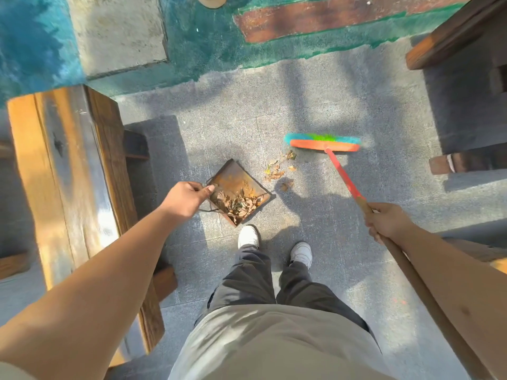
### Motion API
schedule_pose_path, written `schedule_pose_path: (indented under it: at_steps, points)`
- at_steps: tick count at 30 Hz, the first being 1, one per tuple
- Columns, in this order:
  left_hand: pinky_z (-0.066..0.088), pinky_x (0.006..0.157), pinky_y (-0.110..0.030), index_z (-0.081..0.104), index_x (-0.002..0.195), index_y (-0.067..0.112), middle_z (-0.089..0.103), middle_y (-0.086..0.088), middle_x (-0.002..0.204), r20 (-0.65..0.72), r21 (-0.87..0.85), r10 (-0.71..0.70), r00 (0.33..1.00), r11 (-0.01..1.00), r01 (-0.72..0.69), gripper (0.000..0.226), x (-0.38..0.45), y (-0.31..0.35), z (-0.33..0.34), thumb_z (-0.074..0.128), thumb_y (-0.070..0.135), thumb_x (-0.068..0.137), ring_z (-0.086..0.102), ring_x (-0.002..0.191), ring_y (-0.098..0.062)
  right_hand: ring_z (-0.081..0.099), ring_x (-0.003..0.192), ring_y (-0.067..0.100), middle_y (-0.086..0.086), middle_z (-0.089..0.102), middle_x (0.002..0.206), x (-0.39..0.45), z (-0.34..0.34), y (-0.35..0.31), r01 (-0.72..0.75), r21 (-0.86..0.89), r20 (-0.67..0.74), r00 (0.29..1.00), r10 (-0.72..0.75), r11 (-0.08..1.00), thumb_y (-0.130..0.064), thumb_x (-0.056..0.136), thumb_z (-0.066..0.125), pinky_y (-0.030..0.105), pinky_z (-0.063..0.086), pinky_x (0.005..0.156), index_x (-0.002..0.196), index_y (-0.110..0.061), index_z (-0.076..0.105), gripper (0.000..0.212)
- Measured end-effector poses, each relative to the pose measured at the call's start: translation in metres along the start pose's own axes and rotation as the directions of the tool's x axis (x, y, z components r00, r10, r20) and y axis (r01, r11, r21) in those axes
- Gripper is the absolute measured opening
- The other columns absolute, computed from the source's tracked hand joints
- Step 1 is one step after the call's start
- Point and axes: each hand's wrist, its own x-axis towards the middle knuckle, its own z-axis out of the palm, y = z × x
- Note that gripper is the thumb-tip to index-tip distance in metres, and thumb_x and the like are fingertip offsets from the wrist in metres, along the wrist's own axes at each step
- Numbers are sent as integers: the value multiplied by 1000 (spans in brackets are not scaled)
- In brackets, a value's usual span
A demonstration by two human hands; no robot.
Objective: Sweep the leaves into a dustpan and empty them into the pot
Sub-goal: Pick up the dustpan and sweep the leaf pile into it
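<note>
A rusty square metal dustpan point(233, 179) rests on the grey paving just ahead of my feet, with dry brown leaves point(237, 202) piled in its near half. My left hand point(188, 197) grips its wire handle at the left corner. Loose leaves point(275, 171) lie scattered on the ground to the right of the pan. Beyond them stands a broom head point(323, 142) with an orange back and blue-green bristles, slightly blurred. Its red and wooden handle point(347, 179) runs back to my right hand point(385, 220), which is closed around it. No pot is clearly in view.
A long wooden bench point(65, 171) stands close on the left. Another dark wooden bench point(463, 39) and its foot point(466, 163) are at the right. Teal-painted ground point(197, 42) and a brown plank point(329, 17) lie ahead. My white shoes point(248, 237) stand behind the pan.
</note>
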Motion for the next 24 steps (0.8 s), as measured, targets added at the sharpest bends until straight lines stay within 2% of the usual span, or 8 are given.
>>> schedule_pose_path:
  at_steps: [3,5,8,10,13,17,20,24]
  points:
    - [33,49,-27,55,58,19,40,0,49,67,59,19,998,998,-23,46,6,13,8,55,52,89,40,47,-16,51,45,21,11,58,69,11,13,-3,21,4,-32,999,-21,1000,0,84,52,26,46,41,120,-16,63,41]
    - [33,50,-27,54,59,15,39,0,50,100,91,27,995,995,-36,47,11,21,15,54,51,90,40,47,-16,60,53,29,16,64,76,18,24,-7,98,-134,-70,992,-108,986,-2,87,49,31,53,45,116,-14,64,35]
    - [35,51,-28,44,56,15,38,0,50,120,131,50,992,989,-65,49,18,28,23,53,47,92,40,47,-16,69,76,39,26,66,86,21,43,-12,157,-334,-97,975,-200,929,0,86,48,46,59,69,95,-12,60,20]
    - [35,51,-27,39,55,15,38,0,50,120,179,69,990,980,-90,51,23,33,29,52,46,93,40,48,-16,68,80,38,24,64,81,22,54,-11,140,-361,-79,981,-179,922,0,86,48,43,58,72,93,-3,62,15]
    - [33,49,-26,39,53,18,40,0,50,111,218,90,990,969,-113,51,27,37,36,50,46,94,42,48,-15,61,61,31,14,57,68,9,69,-2,93,-308,6,995,-96,947,-9,90,46,34,50,56,94,-8,62,16]
    - [33,49,-25,46,55,19,44,0,51,90,210,93,992,971,-110,48,27,39,39,50,47,94,45,49,-14,54,47,23,10,56,66,-30,76,18,108,-329,187,981,-47,938,-3,89,43,26,44,41,100,-11,59,21]
    - [31,47,-24,51,57,21,45,3,50,65,202,88,994,974,-100,45,25,42,39,51,48,93,45,49,-11,43,41,20,11,49,64,-67,73,44,-40,-37,283,958,49,999,4,84,48,20,34,33,109,-5,63,31]
    - [31,45,-24,57,65,17,45,3,51,78,197,88,993,975,-102,42,19,42,39,50,47,94,45,48,-11,38,36,17,10,47,62,-101,66,69,-172,251,276,956,99,953,7,83,50,18,32,34,108,-20,64,39]
